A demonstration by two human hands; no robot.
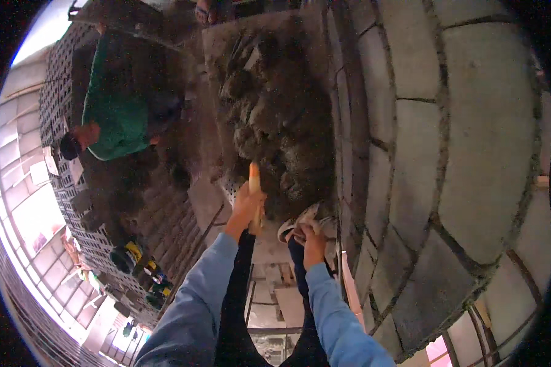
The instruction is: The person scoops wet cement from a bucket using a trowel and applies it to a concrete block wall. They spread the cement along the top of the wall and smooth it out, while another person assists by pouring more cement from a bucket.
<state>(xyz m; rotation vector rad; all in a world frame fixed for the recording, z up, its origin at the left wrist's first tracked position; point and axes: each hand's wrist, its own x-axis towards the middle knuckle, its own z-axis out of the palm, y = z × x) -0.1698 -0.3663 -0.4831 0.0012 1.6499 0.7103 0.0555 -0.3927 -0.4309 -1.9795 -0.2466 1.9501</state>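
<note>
My left hand is closed around a tool with a pale yellow handle tipped in orange. The tool's lower end shows beneath my fingers, and its kind is unclear. Just ahead lies a heap of wet grey-brown mortar, lumpy on its left side and dark on its right. My right hand is lower and to the right, in front of my light-coloured shoe. Its fingers are curled in, and whatever they might hold is hidden.
A block wall with mortar joints rises close on my right. To the left, a person in a green top reaches an arm up beside dark stacked bricks. Another person's foot is at the far edge. Planks lie below me.
</note>
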